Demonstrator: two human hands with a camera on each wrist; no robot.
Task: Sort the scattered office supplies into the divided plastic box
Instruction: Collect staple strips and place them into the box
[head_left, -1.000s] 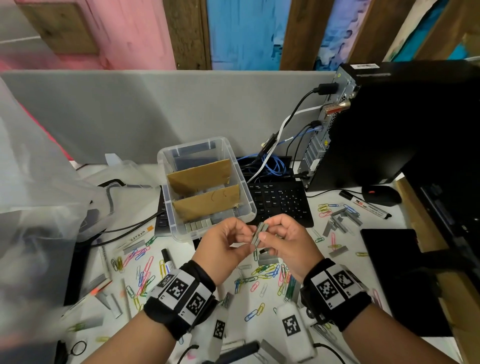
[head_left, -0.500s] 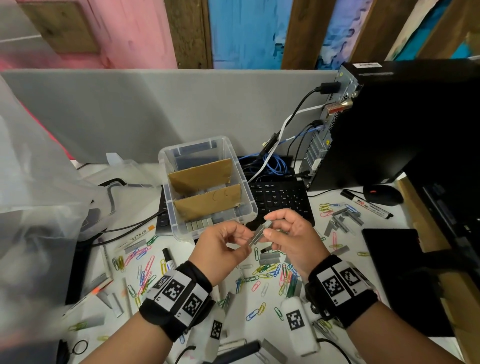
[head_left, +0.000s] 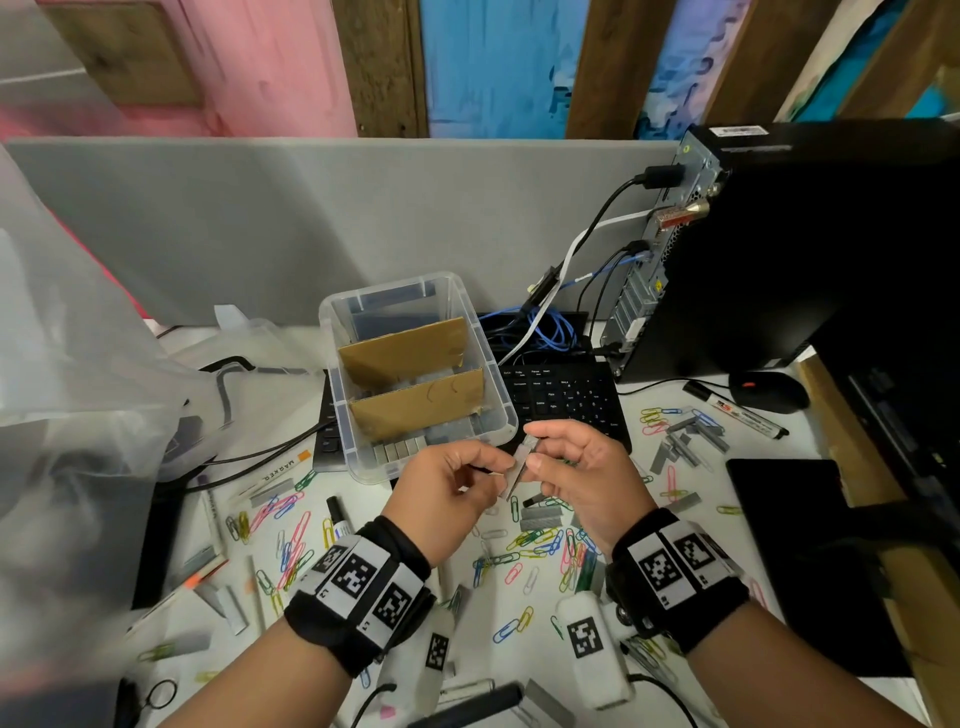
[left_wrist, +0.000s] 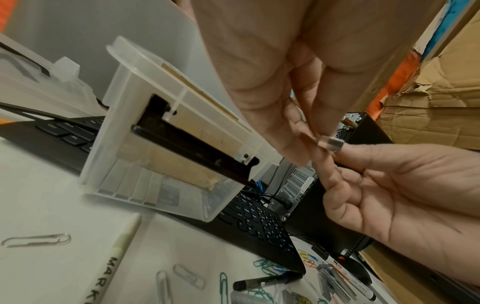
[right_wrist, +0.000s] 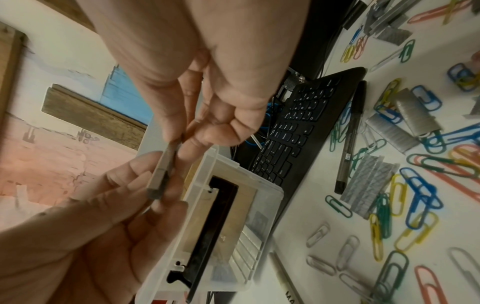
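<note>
A strip of staples (head_left: 521, 464) is pinched between both hands above the tabletop (head_left: 691, 525), just in front of the clear plastic box (head_left: 501, 415). The left hand (head_left: 447, 499) is curled, thumb and fingertips closed on the strip's lower end. The right hand (head_left: 587, 475) is curled too, thumb and forefinger gripping the upper end. The strip is held tilted, off the surface. The box is seen resting partly on a black keyboard (head_left: 566, 397); it is split by two cardboard dividers (head_left: 415, 408), and staple strips are lined up in its nearest compartment. Coloured paper clips (head_left: 519, 551) and more grey staple strips (head_left: 680, 441) are scattered over the tabletop around the hands. A black marker (head_left: 737, 410) is lying at right beside a mouse (head_left: 769, 392). A computer tower (head_left: 779, 249) is standing behind.
</note>
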